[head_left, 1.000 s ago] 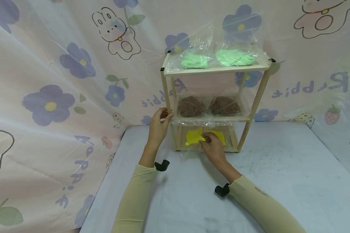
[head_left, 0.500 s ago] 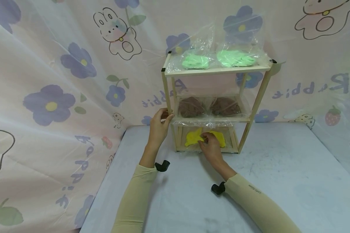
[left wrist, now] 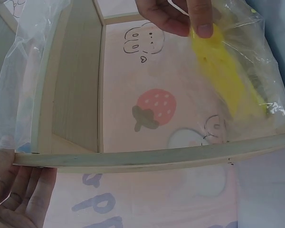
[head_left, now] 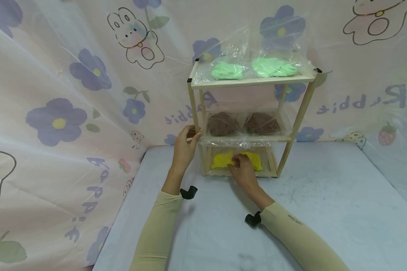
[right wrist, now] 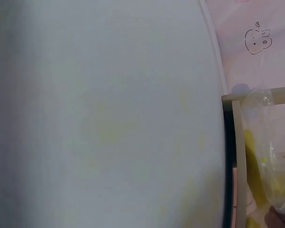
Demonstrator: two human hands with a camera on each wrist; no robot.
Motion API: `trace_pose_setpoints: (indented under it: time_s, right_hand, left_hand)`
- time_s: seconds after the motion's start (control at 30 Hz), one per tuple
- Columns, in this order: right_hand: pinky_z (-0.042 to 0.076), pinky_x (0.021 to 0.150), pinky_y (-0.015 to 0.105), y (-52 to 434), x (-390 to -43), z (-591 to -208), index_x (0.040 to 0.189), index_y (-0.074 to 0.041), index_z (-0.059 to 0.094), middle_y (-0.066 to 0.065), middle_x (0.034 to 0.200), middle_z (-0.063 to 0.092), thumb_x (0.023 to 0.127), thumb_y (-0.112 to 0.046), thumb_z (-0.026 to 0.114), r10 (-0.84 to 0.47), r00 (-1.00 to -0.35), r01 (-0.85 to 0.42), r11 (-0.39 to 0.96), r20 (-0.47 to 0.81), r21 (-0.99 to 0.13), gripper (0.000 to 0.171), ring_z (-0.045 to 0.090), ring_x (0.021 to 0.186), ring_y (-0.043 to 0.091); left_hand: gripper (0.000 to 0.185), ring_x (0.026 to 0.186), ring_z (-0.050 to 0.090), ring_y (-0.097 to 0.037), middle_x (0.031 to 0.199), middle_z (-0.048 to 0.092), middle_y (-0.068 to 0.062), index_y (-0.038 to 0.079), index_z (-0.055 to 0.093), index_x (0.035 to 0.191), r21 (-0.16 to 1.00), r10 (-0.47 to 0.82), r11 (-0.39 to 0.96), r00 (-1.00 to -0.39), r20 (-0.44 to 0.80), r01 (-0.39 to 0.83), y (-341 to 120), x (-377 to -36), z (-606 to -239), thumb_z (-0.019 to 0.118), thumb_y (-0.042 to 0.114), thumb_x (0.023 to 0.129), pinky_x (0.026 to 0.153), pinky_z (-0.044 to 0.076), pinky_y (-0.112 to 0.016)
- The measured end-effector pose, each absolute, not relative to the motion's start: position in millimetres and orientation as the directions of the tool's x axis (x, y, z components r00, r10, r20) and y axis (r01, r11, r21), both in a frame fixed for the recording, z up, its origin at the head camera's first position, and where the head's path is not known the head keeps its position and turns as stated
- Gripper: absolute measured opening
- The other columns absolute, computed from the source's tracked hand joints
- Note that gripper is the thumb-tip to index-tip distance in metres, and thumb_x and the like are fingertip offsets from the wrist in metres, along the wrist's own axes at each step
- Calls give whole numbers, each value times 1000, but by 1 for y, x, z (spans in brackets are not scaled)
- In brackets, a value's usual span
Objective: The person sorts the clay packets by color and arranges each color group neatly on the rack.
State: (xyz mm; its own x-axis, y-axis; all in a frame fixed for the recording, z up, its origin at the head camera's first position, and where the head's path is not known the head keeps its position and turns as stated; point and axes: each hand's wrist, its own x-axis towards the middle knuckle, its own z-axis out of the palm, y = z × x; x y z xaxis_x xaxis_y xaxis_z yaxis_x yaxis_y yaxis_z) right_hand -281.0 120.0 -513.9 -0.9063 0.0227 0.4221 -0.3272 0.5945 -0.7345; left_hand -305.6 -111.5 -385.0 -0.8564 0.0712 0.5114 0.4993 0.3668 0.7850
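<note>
My left hand (head_left: pixel 184 148) grips the left front post (head_left: pixel 193 105) of a small wooden shelf (head_left: pixel 254 80) at the height of its middle board. In the left wrist view its fingers (left wrist: pixel 35 190) lie behind the wood. My right hand (head_left: pixel 245 171) reaches into the bottom level and pinches the edge of a soft yellow clay-like piece (head_left: pixel 221 160). The left wrist view shows thumb and finger meeting at the end of this yellow piece (left wrist: pixel 223 71), on clear plastic. A second yellow piece (head_left: pixel 256 161) lies to its right, partly hidden by the hand.
Two brown lumps (head_left: pixel 222 124) in clear plastic sit on the middle board. Up on the top board are two light green soft pieces (head_left: pixel 274 67) in clear bags. The shelf stands on a white-covered table (head_left: pixel 325 195) against a printed curtain (head_left: pixel 176 86).
The yellow piece my right hand pinches has come down from a raised peak and spread flatter to the left. My right hand has shifted slightly left. The left hand has stayed put.
</note>
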Motion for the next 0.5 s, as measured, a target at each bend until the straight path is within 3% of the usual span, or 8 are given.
trace_pose_setpoints:
  time_s: [0.5]
  right_hand:
    - [55, 80, 42, 130, -293, -517, 112, 5, 66, 18, 104, 60, 99, -4, 76, -36, -929, -310, 621, 370, -720, 19, 60, 93, 31]
  left_hand:
    - [34, 117, 70, -30, 122, 71, -14, 3, 67, 132, 780, 72, 375, -854, 515, 502, -111, -305, -385, 70, 24, 105, 101, 63, -41]
